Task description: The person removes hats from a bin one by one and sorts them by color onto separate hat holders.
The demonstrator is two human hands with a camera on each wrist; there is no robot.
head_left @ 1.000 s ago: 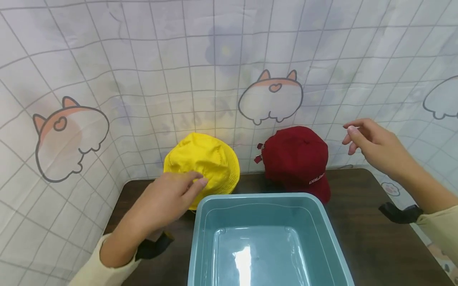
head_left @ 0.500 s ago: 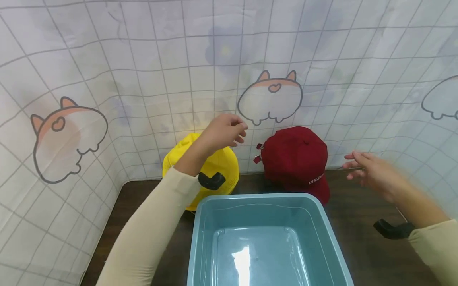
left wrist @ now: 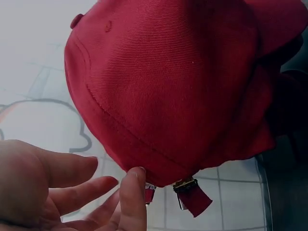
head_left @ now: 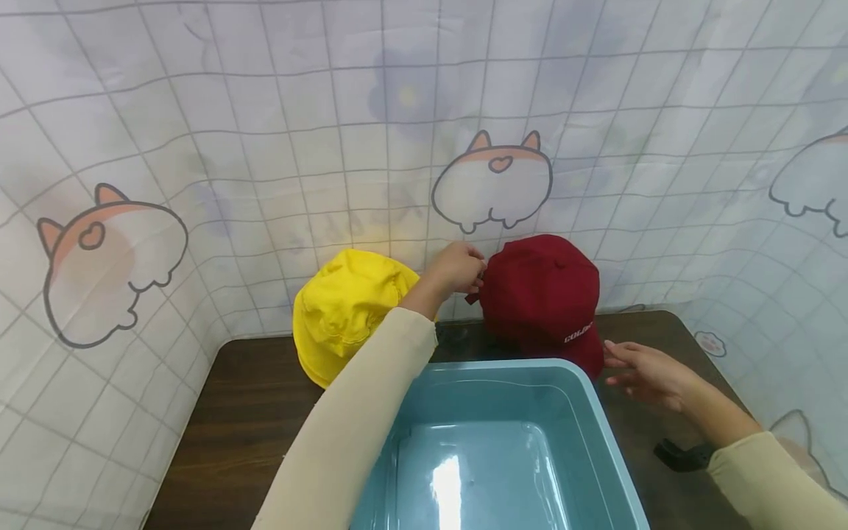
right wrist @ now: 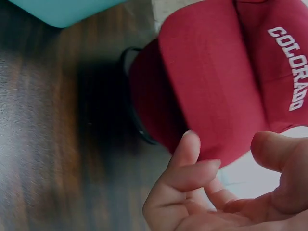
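Observation:
A dark red baseball cap [head_left: 539, 287] stands at the back of the table, crown up, brim toward the right front. White letters reading COLORADO [right wrist: 290, 67] show above its brim [right wrist: 207, 82] in the right wrist view. My left hand [head_left: 457, 269] is at the cap's rear, one fingertip right at its lower edge beside the strap with a metal buckle [left wrist: 192, 197]. At the brim's tip, my right hand [head_left: 652, 374] has its fingertips along the edge, with the thumb held apart. Below the cap, a black curved rim [right wrist: 132, 96] is partly visible.
A yellow bucket hat [head_left: 347, 305] sits at the back left, partly behind my left arm. In front of both hats is a blue-green plastic tub [head_left: 503, 368] on the dark wooden table [head_left: 232, 405]. A white checked cloth [head_left: 318, 132] hangs behind and at the sides.
My left hand has moved from the yellow hat, across to the right, to the red cap's rear. My right hand has come down and left to the brim. Both hats stay put.

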